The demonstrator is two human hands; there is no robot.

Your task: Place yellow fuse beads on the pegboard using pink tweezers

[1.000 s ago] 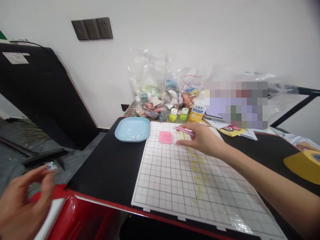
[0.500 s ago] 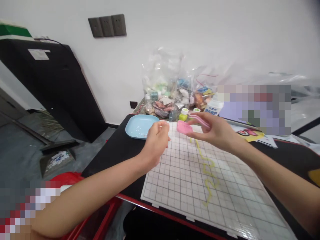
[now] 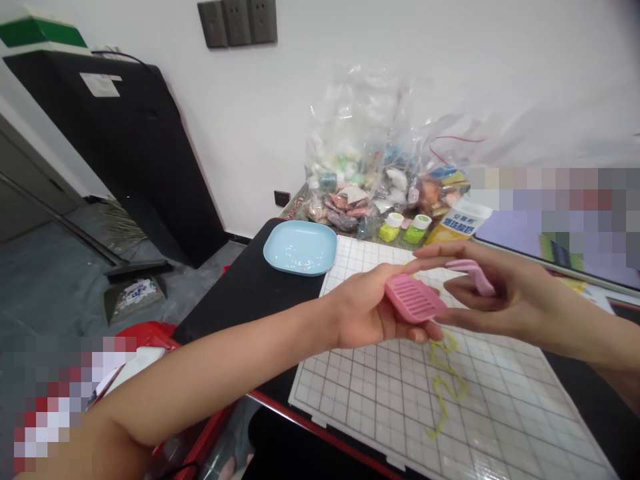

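A small pink ridged tray [image 3: 416, 300] lies tilted between my two hands, above the white gridded mat. My left hand [image 3: 373, 310] is palm up, its thumb at the tray's edge and its fingers curled beneath. From the right, my right hand [image 3: 493, 287] grips the tray by its far and near edges with thumb and index finger. A light pink curved tool [image 3: 474, 275] is tucked within the same hand; its exact kind is unclear. Below them, a wavy yellow-green strand [image 3: 443, 387] lies on the gridded mat [image 3: 345, 393].
A blue tray [image 3: 300, 243] with scattered white beads stands at the table's left. Behind the mat are two green jars with white lids [image 3: 391, 227], a yellow-and-white container [image 3: 459, 221] and clear bags of small items [image 3: 350, 193]. A screen [image 3: 515, 230] stands at right.
My right hand has brought the pink ridged tray left and nearer, into my left hand. The left hand has turned palm up beneath it. The view has shifted slightly.
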